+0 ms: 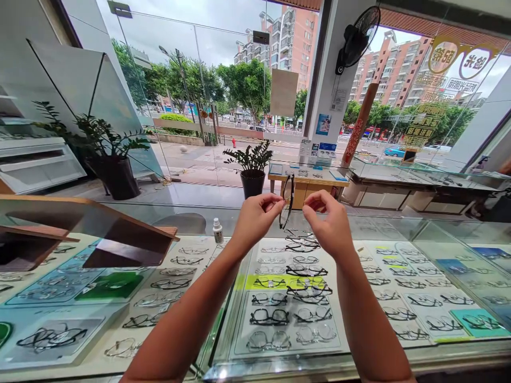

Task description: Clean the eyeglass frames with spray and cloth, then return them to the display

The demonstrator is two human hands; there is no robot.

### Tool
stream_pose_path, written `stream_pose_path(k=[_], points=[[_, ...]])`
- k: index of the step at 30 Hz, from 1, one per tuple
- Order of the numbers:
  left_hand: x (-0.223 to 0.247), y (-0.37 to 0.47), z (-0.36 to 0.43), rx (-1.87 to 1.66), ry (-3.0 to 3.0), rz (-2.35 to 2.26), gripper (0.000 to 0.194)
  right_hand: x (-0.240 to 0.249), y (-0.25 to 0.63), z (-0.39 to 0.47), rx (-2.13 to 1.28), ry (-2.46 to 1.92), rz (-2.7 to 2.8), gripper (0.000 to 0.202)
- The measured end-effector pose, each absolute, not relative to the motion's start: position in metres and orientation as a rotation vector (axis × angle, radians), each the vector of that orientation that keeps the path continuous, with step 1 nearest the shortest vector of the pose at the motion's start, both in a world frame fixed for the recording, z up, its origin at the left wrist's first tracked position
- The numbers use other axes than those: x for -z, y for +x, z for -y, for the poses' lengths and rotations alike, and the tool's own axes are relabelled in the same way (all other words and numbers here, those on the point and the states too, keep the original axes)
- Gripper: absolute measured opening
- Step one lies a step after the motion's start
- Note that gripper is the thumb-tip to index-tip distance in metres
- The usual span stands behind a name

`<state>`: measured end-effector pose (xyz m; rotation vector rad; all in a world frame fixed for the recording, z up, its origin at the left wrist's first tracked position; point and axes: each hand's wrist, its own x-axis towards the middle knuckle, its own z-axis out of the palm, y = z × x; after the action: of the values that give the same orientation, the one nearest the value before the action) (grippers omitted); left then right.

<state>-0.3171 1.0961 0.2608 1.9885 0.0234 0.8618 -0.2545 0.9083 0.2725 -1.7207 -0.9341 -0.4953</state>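
Note:
A pair of dark-framed eyeglasses (286, 202) is held up above the glass counter, seen nearly edge-on. My left hand (261, 213) pinches it between thumb and fingertips on its left side. To the right of the eyeglasses, a small distance away, is my right hand (329, 221). Its fingers are curled with the thumb slightly apart, and I see nothing in them. Below both hands, rows of eyeglasses (269, 317) lie inside the glass display counter (239, 367), some on a yellow-green strip (249, 282).
A small white bottle (217, 231) stands on the counter to the left, near a brown wooden-edged stand (128, 250). Past the counter are a potted plant (253, 183), a low display table (307, 183) and a wall fan (357, 40). Large windows face a street.

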Motion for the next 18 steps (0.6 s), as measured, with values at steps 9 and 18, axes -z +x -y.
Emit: stream_pose_path(k=[9, 18], points=[[-0.224, -0.291, -1.073, -0.574, 2.860, 0.271, 0.021, -0.146, -0.142, -0.857, 0.144, -1.623, 0.491, 0.022], [-0.148, -0.257, -1.039, -0.282, 3.082, 0.412, 0.028, -0.082, -0.094, -0.838, 0.336, -1.635, 0.228, 0.026]])
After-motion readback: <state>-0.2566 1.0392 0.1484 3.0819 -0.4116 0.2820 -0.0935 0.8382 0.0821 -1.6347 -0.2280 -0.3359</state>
